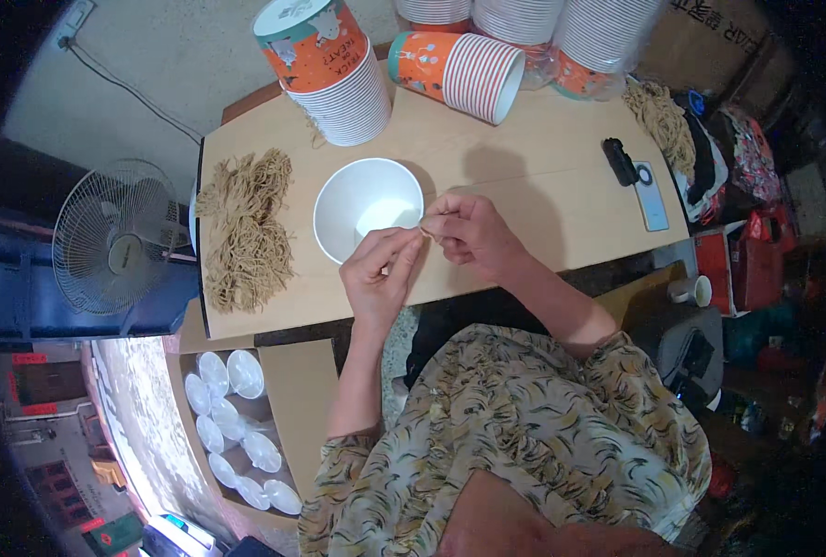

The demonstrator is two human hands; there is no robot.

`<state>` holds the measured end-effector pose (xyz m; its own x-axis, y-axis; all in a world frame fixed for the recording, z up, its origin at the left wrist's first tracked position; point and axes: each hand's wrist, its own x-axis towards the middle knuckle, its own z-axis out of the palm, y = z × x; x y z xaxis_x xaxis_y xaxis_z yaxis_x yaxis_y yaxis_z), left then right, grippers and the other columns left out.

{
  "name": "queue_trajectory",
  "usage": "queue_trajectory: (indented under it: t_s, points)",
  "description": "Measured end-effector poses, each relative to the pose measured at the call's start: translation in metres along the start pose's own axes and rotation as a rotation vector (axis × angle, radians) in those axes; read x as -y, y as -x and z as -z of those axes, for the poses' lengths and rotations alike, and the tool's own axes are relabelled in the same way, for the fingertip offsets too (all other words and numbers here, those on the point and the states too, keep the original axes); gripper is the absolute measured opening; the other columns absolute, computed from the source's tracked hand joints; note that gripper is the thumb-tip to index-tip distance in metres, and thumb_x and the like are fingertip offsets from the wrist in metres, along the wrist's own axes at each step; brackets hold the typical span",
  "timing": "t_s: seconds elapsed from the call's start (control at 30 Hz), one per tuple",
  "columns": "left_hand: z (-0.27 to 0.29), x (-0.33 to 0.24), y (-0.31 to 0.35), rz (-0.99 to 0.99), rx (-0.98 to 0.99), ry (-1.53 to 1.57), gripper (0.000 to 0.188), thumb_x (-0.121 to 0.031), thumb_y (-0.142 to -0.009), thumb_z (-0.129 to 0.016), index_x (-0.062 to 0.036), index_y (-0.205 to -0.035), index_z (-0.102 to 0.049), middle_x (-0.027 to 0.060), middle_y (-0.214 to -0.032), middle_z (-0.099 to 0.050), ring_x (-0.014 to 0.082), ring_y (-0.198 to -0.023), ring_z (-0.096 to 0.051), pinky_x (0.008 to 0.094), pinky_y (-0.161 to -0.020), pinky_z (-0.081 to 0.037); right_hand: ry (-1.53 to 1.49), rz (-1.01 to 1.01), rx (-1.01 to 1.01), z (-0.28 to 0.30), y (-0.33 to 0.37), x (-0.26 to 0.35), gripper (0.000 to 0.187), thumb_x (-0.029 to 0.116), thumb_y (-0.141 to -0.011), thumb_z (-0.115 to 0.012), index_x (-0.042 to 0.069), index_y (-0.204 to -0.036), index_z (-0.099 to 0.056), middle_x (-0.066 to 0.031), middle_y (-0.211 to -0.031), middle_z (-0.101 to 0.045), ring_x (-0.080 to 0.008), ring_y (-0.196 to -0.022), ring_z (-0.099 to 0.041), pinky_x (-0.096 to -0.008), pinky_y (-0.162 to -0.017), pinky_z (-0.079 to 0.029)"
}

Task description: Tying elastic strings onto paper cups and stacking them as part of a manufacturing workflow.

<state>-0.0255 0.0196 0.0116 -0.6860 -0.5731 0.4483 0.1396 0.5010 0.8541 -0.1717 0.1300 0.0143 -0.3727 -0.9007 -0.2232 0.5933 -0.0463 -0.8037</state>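
My left hand (380, 271) and my right hand (471, 238) meet at the near right rim of a white paper tub (353, 206), which stands mouth up on the table. Both hands are closed, fingertips pinched together and almost touching. Whatever lies between them is too small to make out. Left of the tub lies a heap of tan twine pieces (246, 237). Behind it rises a stack of orange and white striped paper tubs (343, 102), and a second nested stack (459, 74) rests on its side.
More wrapped tub stacks (603, 42) stand at the back right, beside another twine bundle (662, 125). A phone (651, 197) and a black clip-like item (619, 161) lie at the right. Left are a fan (121, 241) and a carton (294, 395) of wrapped white tubs.
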Motion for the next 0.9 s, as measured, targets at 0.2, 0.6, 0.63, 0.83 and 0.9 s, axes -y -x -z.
queue_trajectory:
  t_s: [0.2,0.6,0.63,0.83,0.9]
  points:
    - [-0.004,-0.005,0.006,0.134,-0.089,0.077,0.018,-0.002,-0.088,-0.075,-0.0005,-0.105,-0.074,0.0062,-0.089,-0.073,0.0083,-0.081,-0.066,0.0226,-0.071,-0.052,0.027,-0.013,-0.003,-0.005,0.0,-0.003,0.011,0.012,-0.089,-0.069,0.003,-0.09,-0.062,0.0035,-0.065,-0.051,-0.0028,-0.048,-0.039,-0.0208,-0.041,-0.027]
    - [-0.003,0.002,0.009,0.198,-0.06,0.247,0.02,0.002,-0.09,-0.071,0.0044,-0.11,-0.07,0.0078,-0.095,-0.073,0.0105,-0.089,-0.069,0.0234,-0.078,-0.056,0.009,-0.033,-0.039,-0.005,-0.001,-0.001,0.011,0.014,-0.093,-0.069,0.007,-0.092,-0.062,0.0067,-0.064,-0.045,-0.0011,-0.048,-0.035,-0.0197,-0.043,-0.026]
    - [-0.003,0.001,0.009,0.203,-0.058,0.281,0.023,0.003,-0.091,-0.069,0.0062,-0.113,-0.068,0.0093,-0.096,-0.073,0.0133,-0.091,-0.07,0.0263,-0.082,-0.059,-0.009,-0.032,-0.047,-0.005,-0.002,-0.001,0.011,0.015,-0.094,-0.069,0.007,-0.092,-0.062,0.007,-0.064,-0.045,-0.0009,-0.048,-0.034,-0.0196,-0.043,-0.026]
    - [-0.001,0.006,0.009,0.139,-0.056,0.183,0.022,0.002,-0.09,-0.072,0.0022,-0.112,-0.071,0.0079,-0.097,-0.073,0.008,-0.085,-0.068,0.0201,-0.072,-0.053,-0.014,-0.054,0.001,-0.005,-0.003,-0.007,0.011,0.015,-0.094,-0.069,0.007,-0.092,-0.063,0.0068,-0.064,-0.045,-0.0009,-0.049,-0.035,-0.0191,-0.043,-0.026]
    - [0.0,0.004,0.007,0.102,-0.039,0.112,0.022,0.002,-0.09,-0.072,0.0019,-0.112,-0.071,0.0076,-0.096,-0.073,0.008,-0.084,-0.067,0.0203,-0.071,-0.053,-0.006,-0.058,-0.02,-0.005,-0.003,-0.008,0.011,0.016,-0.094,-0.069,0.007,-0.092,-0.063,0.0067,-0.064,-0.045,-0.001,-0.049,-0.035,-0.0193,-0.043,-0.026]
